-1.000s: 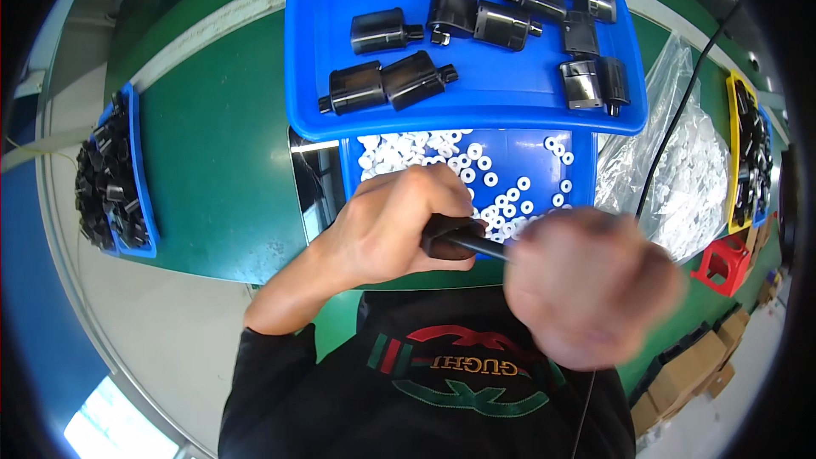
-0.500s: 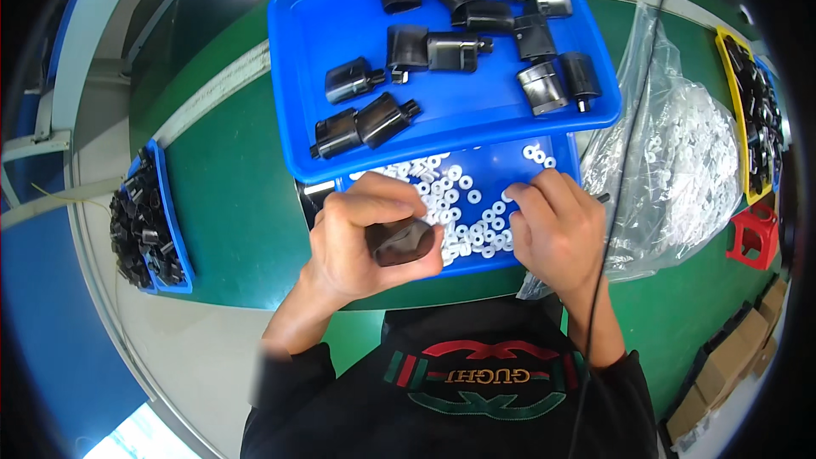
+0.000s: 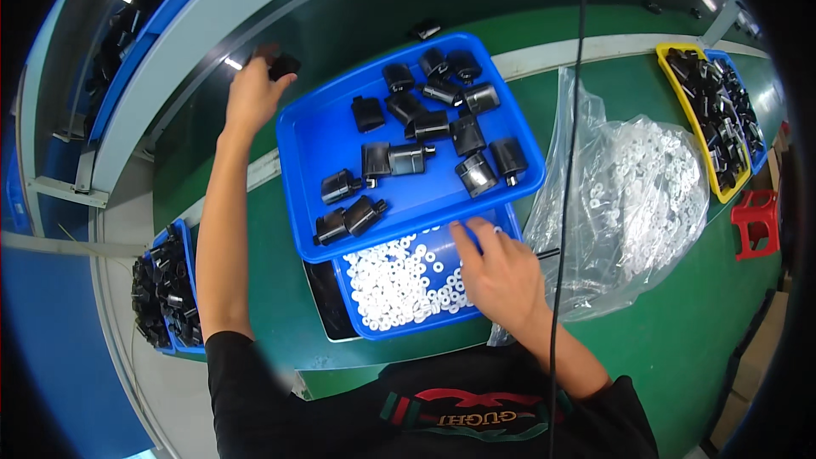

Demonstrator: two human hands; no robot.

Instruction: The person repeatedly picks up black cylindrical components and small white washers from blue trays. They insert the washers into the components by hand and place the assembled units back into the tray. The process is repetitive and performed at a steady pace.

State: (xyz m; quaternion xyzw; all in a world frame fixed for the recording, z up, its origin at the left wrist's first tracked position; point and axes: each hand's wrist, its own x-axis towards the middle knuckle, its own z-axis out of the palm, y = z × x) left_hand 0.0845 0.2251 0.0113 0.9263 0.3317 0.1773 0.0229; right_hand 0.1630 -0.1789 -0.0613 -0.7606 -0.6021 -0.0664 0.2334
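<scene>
My left hand is stretched out past the far left side of the upper blue tray. Its fingers close on a black plastic housing, which partly shows beside the thumb. My right hand hovers over the right part of a lower blue tray, fingers curled. A thin dark rod sticks out from that hand on its right; the rest of it is hidden. Small white rings lie heaped in the lower tray. Several black housings lie spread in the upper tray, which overlaps the lower one's far edge.
A clear plastic bag of white rings lies on the green table at right. Beyond it stand a yellow tray of black parts and a red stool. Blue bins of black parts sit at left. A dark cable hangs across the view.
My left hand has moved from above the white rings to the far left, carrying the black housing. My right hand stays over the lower tray. The view has shifted, showing more of the far side.
</scene>
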